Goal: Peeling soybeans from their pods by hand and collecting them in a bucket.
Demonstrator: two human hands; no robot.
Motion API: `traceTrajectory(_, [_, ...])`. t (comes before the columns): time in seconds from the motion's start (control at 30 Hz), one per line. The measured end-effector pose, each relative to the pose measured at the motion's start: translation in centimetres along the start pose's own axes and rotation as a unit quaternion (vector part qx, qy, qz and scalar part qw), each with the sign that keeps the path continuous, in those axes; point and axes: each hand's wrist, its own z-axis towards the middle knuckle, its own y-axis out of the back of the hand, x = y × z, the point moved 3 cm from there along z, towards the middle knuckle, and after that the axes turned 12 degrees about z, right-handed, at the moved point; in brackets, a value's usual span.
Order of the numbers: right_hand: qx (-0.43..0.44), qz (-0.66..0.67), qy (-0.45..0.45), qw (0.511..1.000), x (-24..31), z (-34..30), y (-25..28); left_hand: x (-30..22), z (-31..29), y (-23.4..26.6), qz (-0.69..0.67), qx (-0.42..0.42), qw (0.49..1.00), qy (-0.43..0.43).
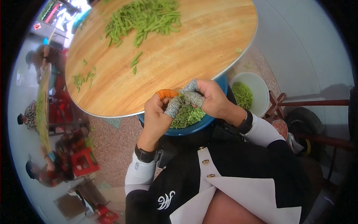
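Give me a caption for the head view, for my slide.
Left hand and right hand close together above green beans in a blue basin, pods beyond.

Two hands, one blue basin, three co-workers (apparently).

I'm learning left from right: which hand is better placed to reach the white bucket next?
Probably the right hand: the white bucket is off to the person's right, nearer that hand. The left hand is farther away.

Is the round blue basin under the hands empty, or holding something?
Not empty: small pale-green beans show inside the round blue basin, beneath the hands. How deep they go, I cannot tell.
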Motion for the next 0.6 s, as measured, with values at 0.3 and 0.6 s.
traceTrajectory(0.3, [0.054, -0.035, 0.066, 0.996, 0.2, -0.4, -0.3, 1.1, -0.1, -0.2, -0.251, 0.042, 0.962, 0.103])
traceTrajectory(0.6, [0.06, -0.027, 0.052, 0.996, 0.4, -0.4, 0.3, 0.5, -0.2, -0.3, -0.079, 0.06, 0.994, 0.055])
